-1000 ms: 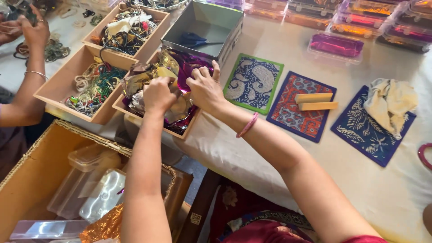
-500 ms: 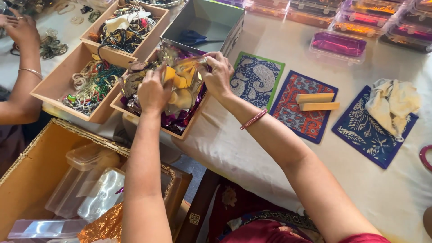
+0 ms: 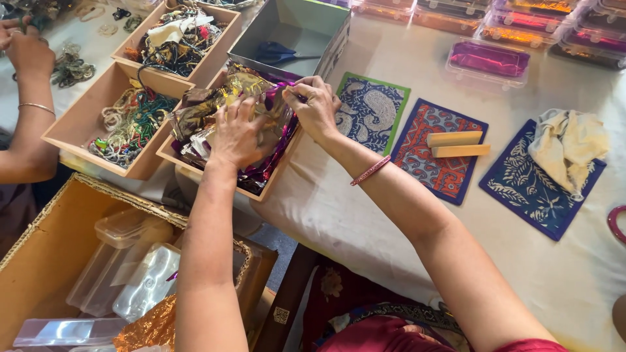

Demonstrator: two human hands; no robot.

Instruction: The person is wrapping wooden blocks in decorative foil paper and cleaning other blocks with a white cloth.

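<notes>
Both my hands are in a shallow cardboard tray [image 3: 274, 184] at the table's near left edge, full of shiny gold, brown and purple foil pieces [image 3: 251, 98]. My left hand [image 3: 236, 133] lies flat on top of the pile, fingers spread, pressing the foil down. My right hand [image 3: 317, 107] is at the tray's far right corner, fingers pinched on the edge of a foil piece. A pink bangle [image 3: 370, 171] sits on my right forearm.
Two more trays of tangled beads and cords [image 3: 127, 120] [image 3: 176, 36] lie to the left, a grey box with blue scissors [image 3: 277, 52] behind. Three patterned mats [image 3: 372, 111] [image 3: 433, 156] [image 3: 528, 189], two wooden blocks [image 3: 456, 145], a cloth [image 3: 568, 146], clear lidded boxes [image 3: 489, 62]. Another person's hand [image 3: 29, 55] at far left.
The foil bundle that my hands held raised half a second ago is now lower, pressed onto the pile. My left hand has flattened on it and my right hand has shifted to its right edge.
</notes>
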